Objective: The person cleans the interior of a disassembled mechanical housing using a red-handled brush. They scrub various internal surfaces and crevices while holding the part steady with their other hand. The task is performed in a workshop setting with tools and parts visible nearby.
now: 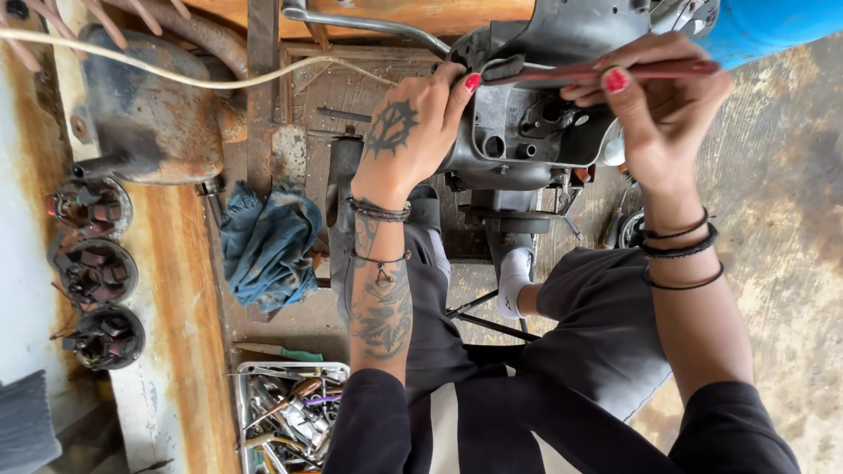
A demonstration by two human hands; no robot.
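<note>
**Head view: both hands at the engine casing**

We see the left hand (pixel 413 123) resting closed on the grey engine casing (pixel 518 132). The right hand (pixel 654 96) pinches a reddish tool (pixel 606 70), laid across the casing top between the hands. Below the left wrist lie a blue rag (pixel 268 246) and a tool tray (pixel 290 412).

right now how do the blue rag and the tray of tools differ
The blue rag is soft, crumpled cloth lying by itself on the rusty bench; the tray of tools is a rigid pale container, heaped with metal tools. The rag lies farther from the person, the tray nearer, partly cut off by the picture's edge. Neither is touched by the hands.
</note>
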